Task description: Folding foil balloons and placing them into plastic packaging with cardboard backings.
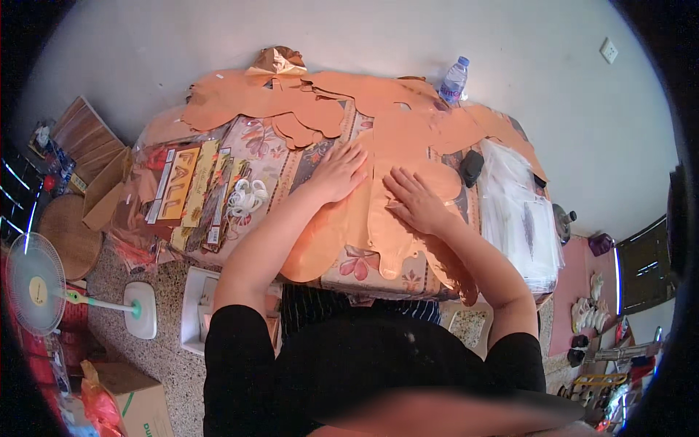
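Observation:
Flat, uninflated copper-orange foil balloons lie spread over the middle of the table. My left hand rests palm down on the foil, its fingers stretched out. Beside it, my right hand lies flat on another foil piece, fingers forward and slightly apart. Neither hand grips anything. More flat foil shapes cover the far side, some overlapping, with a crumpled shiny gold piece by the wall.
A flowered tablecloth shows between the foils. Left lie printed packets and white ribbon rolls. Right are a black object and clear plastic bags. A water bottle stands at the back. A fan stands left.

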Demonstrator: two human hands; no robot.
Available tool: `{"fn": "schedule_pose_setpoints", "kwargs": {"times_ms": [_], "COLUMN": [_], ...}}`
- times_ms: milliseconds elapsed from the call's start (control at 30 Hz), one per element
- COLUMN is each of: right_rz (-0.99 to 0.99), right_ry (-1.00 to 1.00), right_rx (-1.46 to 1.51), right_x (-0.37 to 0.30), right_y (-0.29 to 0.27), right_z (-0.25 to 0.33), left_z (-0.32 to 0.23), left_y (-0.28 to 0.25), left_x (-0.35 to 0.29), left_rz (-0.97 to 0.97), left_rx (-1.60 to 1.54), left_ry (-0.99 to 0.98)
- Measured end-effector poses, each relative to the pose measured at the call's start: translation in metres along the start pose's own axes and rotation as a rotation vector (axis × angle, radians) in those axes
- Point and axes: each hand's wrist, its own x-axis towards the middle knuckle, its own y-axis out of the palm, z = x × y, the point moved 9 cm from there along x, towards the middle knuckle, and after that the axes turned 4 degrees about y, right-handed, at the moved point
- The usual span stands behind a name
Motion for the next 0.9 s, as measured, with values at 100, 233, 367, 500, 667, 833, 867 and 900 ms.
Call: {"fn": "schedule_pose_setpoints", "kwargs": {"times_ms": [100,233,367,500,667,833,867,900], "right_rz": [0.015,0.032,0.061,0.074,0.081,0.027,0.030,0.046], "right_ry": [0.013,-0.029,-0.068,-0.066,-0.051,-0.025,-0.026,-0.013], "right_rx": [-0.011,0.008,0.015,0.015,0.022,-0.010,-0.007,0.005], "right_x": [-0.003,-0.020,-0.029,-0.039,-0.041,-0.035,-0.033,-0.031], "right_y": [0.002,-0.001,0.000,0.000,0.001,-0.004,-0.004,-0.002], "right_z": [0.006,0.037,0.064,0.075,0.078,0.076,0.075,0.072], "left_z": [0.007,0.005,0.006,0.007,0.011,0.015,0.015,0.015], "left_y": [0.002,-0.003,-0.006,-0.006,-0.004,-0.004,-0.004,-0.003], "left_x": [-0.009,-0.029,-0.031,-0.029,-0.028,-0.021,-0.021,-0.020], "left_rz": [0.064,0.043,0.036,0.081,0.069,0.071,0.063,0.064], "left_rx": [-0.078,-0.068,-0.058,-0.077,-0.048,-0.019,-0.004,-0.005], "left_ry": [-0.022,0.052,0.040,0.020,0.022,-0.001,-0.004,-0.004]}}
